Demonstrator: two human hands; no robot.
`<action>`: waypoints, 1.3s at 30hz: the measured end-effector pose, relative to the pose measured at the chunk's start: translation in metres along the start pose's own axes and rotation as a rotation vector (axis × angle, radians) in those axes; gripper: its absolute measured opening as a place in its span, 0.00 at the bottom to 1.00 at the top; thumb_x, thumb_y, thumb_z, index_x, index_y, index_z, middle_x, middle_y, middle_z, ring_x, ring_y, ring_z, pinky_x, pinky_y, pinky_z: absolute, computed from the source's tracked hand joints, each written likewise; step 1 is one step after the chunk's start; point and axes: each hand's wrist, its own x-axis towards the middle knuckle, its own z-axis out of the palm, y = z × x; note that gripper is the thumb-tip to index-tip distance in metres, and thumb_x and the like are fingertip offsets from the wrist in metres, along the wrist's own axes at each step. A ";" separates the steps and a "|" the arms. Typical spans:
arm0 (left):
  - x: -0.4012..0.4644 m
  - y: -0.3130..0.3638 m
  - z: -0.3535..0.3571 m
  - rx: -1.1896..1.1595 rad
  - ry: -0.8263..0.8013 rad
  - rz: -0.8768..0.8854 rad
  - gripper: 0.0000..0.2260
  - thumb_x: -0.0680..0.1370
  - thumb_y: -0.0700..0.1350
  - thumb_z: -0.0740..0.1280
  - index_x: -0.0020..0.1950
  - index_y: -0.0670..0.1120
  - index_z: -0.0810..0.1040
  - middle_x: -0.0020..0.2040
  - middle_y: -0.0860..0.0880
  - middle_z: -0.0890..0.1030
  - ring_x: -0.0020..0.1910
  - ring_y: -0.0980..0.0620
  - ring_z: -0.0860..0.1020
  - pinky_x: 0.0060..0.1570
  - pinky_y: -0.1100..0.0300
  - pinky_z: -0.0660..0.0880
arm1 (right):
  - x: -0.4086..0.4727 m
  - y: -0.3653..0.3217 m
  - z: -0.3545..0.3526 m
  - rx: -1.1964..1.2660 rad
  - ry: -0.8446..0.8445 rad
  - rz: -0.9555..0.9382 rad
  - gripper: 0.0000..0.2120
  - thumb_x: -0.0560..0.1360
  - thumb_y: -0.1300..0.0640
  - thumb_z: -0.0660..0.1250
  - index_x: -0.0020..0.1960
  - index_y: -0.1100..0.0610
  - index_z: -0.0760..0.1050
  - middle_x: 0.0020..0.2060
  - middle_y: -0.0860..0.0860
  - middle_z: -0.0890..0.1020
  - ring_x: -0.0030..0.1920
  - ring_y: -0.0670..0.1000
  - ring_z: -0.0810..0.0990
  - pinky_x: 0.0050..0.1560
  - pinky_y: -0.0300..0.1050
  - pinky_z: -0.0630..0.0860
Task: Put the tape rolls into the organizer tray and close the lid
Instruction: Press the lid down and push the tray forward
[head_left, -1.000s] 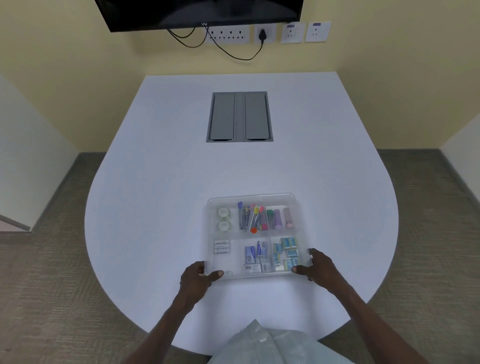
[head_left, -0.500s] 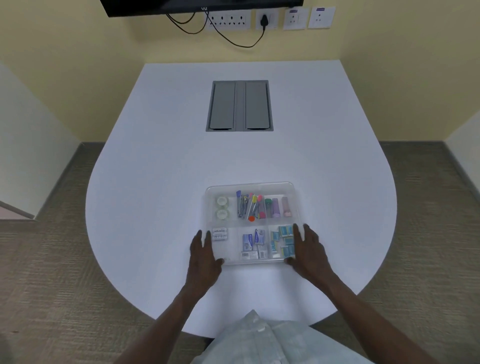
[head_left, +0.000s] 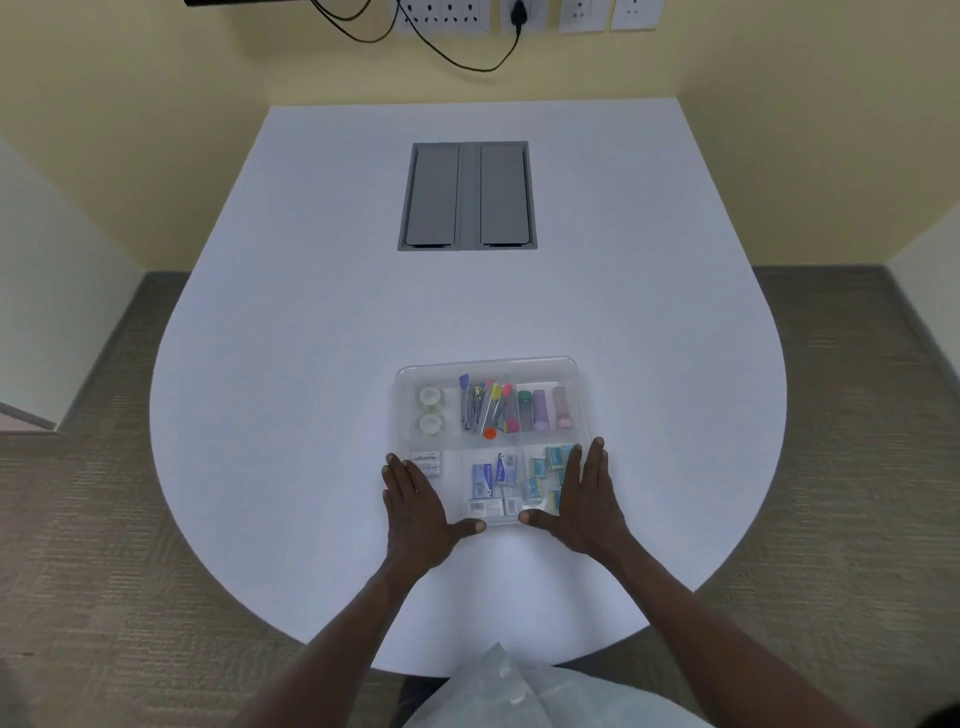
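A clear plastic organizer tray (head_left: 581, 395) sits on the white table near me, with its clear lid lying flat on top. Two pale green tape rolls (head_left: 430, 409) lie in its far left compartment, seen through the lid. My left hand (head_left: 415, 506) lies flat on the lid's near left corner, fingers straight and together. My right hand (head_left: 584, 499) lies flat on the near right part of the lid, thumb pointing inward. Neither hand holds anything.
Pens, clips, glue sticks and small boxes fill the other compartments. A grey cable hatch (head_left: 467, 196) is set in the white table (head_left: 311, 338) further away. Wall sockets and a black cable (head_left: 457, 57) hang behind. Carpet surrounds the table.
My hands went from gripping the tray's near corners to lying flat on the lid. The view has tilted down a little.
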 end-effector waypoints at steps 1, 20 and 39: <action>0.001 0.001 -0.001 -0.006 -0.006 -0.008 0.65 0.66 0.68 0.74 0.78 0.35 0.34 0.79 0.36 0.32 0.80 0.37 0.34 0.80 0.42 0.43 | 0.001 -0.001 0.000 0.002 -0.006 0.007 0.62 0.65 0.26 0.63 0.76 0.65 0.34 0.73 0.67 0.31 0.76 0.64 0.33 0.77 0.58 0.44; 0.058 0.017 -0.048 -0.064 -0.047 -0.026 0.69 0.62 0.60 0.81 0.77 0.34 0.32 0.80 0.35 0.36 0.81 0.38 0.38 0.81 0.44 0.47 | 0.060 -0.021 -0.030 -0.047 0.089 -0.054 0.58 0.67 0.32 0.68 0.75 0.69 0.42 0.76 0.68 0.43 0.77 0.64 0.43 0.76 0.58 0.51; 0.095 0.039 -0.069 0.298 -0.059 0.136 0.71 0.58 0.63 0.81 0.78 0.33 0.35 0.79 0.33 0.34 0.80 0.34 0.37 0.79 0.40 0.46 | 0.094 -0.034 -0.062 -0.204 0.119 -0.148 0.58 0.65 0.36 0.73 0.77 0.63 0.44 0.77 0.65 0.43 0.77 0.65 0.43 0.76 0.60 0.50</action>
